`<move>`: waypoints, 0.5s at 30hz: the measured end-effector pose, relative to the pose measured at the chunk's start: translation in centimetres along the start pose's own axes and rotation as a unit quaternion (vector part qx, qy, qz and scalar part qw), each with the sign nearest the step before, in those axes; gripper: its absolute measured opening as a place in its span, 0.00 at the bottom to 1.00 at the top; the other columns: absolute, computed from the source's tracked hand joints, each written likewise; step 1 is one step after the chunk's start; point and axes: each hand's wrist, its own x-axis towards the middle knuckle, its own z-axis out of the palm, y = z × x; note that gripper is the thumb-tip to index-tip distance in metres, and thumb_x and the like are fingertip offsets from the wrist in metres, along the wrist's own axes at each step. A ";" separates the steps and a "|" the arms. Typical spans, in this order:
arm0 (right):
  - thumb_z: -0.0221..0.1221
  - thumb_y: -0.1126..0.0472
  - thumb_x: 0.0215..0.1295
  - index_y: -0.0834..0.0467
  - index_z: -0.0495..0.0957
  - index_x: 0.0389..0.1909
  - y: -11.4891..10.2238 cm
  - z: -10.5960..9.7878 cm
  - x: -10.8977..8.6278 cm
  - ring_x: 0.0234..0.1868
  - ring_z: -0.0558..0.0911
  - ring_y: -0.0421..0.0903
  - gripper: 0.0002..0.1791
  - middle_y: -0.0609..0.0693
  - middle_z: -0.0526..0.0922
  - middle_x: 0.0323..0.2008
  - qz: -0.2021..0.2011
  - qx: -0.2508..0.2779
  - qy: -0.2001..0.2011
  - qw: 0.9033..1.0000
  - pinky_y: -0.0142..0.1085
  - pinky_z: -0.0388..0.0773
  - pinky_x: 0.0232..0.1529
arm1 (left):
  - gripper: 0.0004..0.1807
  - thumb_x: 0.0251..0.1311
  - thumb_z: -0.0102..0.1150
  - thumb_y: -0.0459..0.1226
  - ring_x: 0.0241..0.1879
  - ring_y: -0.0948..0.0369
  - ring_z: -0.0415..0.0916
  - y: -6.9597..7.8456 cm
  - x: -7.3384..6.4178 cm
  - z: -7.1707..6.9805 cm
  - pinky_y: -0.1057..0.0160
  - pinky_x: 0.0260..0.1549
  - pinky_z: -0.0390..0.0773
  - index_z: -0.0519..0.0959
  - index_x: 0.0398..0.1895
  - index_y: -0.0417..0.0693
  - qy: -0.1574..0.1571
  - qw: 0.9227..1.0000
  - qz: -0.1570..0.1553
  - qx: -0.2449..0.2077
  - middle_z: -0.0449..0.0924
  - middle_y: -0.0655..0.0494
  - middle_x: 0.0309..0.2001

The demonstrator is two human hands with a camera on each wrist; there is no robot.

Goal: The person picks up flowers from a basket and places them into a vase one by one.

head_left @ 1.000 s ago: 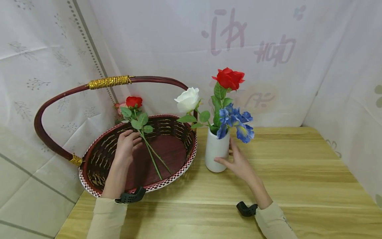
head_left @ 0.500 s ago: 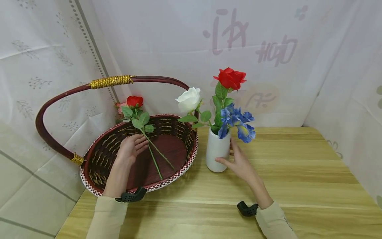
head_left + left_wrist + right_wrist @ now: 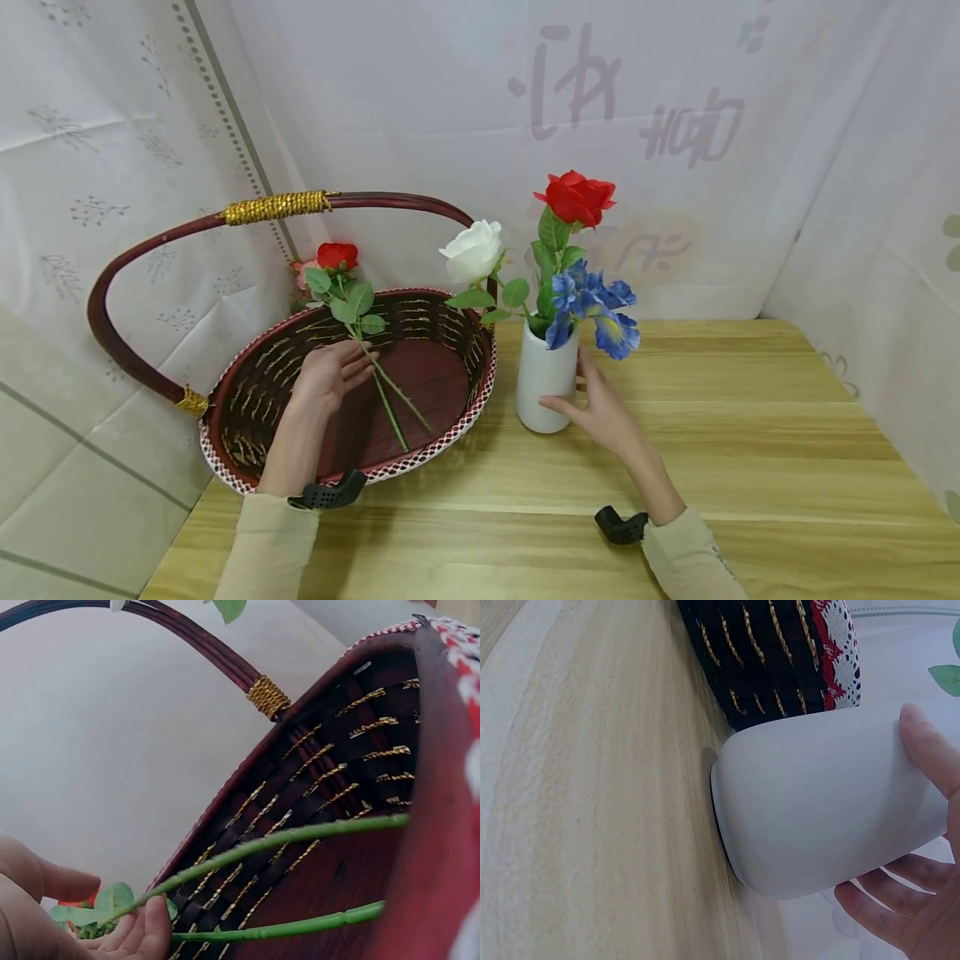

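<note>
Bench (image 3: 750, 450) of pale yellow-brown wood grain, lighter and darker bands running roughly left to right. Far edge lies behind the vase (image 3: 546, 383); the wood stretches well to the right of it, out to a slanting side edge. Directly on top: the vase itself, white, smooth, upright on its base. To its left, just beside it, a large oval wicker basket (image 3: 243, 408), dark red-brown, trimmed in red and white, also upright.

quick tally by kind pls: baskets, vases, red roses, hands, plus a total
Basket: 1
Vase: 1
Red roses: 2 (vase rose, basket rose)
Hands: 2 (left hand, right hand)
Total: 6
</note>
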 end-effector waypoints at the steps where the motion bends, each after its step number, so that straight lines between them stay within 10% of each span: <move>1: 0.69 0.44 0.63 0.47 0.39 0.82 0.0 0.0 0.0 0.67 0.70 0.57 0.58 0.57 0.61 0.73 0.000 0.001 -0.001 1.000 0.54 0.75 0.62 | 0.22 0.78 0.46 0.34 0.44 0.65 0.84 0.0 0.0 0.0 0.66 0.48 0.82 0.62 0.71 0.38 0.005 1.000 0.000 -0.001 0.84 0.65 0.36; 6: 0.69 0.44 0.63 0.47 0.40 0.82 -0.1 0.0 0.0 0.67 0.70 0.57 0.58 0.57 0.61 0.74 -0.001 0.000 0.002 1.000 0.54 0.75 0.61 | 0.37 0.75 0.51 0.31 0.37 0.66 0.84 0.3 -0.2 0.3 0.67 0.42 0.84 0.45 0.80 0.39 0.040 0.999 0.001 -0.007 0.83 0.65 0.34; 15: 0.69 0.44 0.63 0.47 0.40 0.82 0.0 0.0 -0.1 0.68 0.70 0.56 0.57 0.57 0.61 0.74 -0.004 -0.002 0.000 1.000 0.54 0.75 0.61 | 0.39 0.75 0.50 0.30 0.36 0.69 0.83 0.0 0.1 0.1 0.67 0.45 0.82 0.44 0.82 0.45 0.055 0.998 0.015 0.020 0.77 0.65 0.39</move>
